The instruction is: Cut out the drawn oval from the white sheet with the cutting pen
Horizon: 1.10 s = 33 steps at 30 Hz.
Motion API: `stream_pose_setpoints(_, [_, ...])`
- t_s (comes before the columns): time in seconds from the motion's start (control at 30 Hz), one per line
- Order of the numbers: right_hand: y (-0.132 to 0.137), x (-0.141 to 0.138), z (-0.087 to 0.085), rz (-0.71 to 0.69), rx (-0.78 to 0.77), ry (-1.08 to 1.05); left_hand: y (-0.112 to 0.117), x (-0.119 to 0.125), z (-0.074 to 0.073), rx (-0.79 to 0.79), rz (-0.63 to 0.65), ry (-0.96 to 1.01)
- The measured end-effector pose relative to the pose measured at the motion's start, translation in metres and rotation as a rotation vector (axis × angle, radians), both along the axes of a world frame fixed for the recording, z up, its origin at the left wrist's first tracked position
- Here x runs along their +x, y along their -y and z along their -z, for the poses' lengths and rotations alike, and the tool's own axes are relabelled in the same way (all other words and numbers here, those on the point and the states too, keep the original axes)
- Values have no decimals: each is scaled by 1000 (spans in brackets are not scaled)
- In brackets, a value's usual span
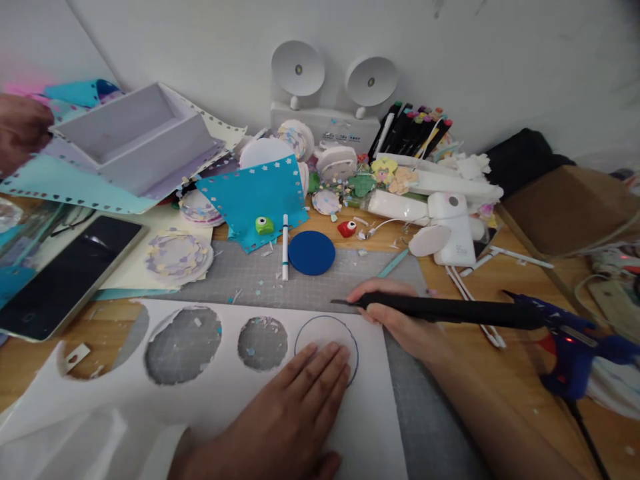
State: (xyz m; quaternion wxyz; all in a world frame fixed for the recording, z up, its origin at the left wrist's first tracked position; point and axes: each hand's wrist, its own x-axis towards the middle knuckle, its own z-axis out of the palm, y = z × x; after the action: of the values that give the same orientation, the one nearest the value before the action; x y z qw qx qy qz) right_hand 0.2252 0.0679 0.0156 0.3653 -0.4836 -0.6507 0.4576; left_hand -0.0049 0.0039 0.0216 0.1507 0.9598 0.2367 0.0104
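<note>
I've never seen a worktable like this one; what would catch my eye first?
Probably the white sheet in the foreground, with two round holes through it and a blue circle outline beside them, partly covered by the flat left hand. Just to its right, the right hand holds a long black tool. At the back, a white twin-headed lamp stands against the wall.

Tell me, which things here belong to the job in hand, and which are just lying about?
In use: white sheet, under the left hand; black craft knife, in the right hand; grey cutting mat, beneath.

Lying about, it seems: smartphone; blue glue gun; green punch; red punch.
</note>
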Motion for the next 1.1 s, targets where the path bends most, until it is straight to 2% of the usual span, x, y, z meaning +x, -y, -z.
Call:
stream_pose_setpoints(0.17, [1, -18, -4, 166, -151, 117, 2, 0, 8, 66, 20, 18])
stream_pose_setpoints(0.43, [1, -20, -5, 136, -245, 39, 2, 1, 17, 111, 28, 40])
stream_pose_setpoints(0.7, [2, -22, -3, 130, -205, 77, 1, 0, 14, 146, 41, 32])
stream_pose_setpoints(0.9, [1, -25, -2, 46, -61, 179, 2, 0, 13, 130, 28, 22])
stream_pose_setpoints(1.1, [-4, -18, -7, -48, -43, 216, 0, 0, 12, 99, 21, 27])
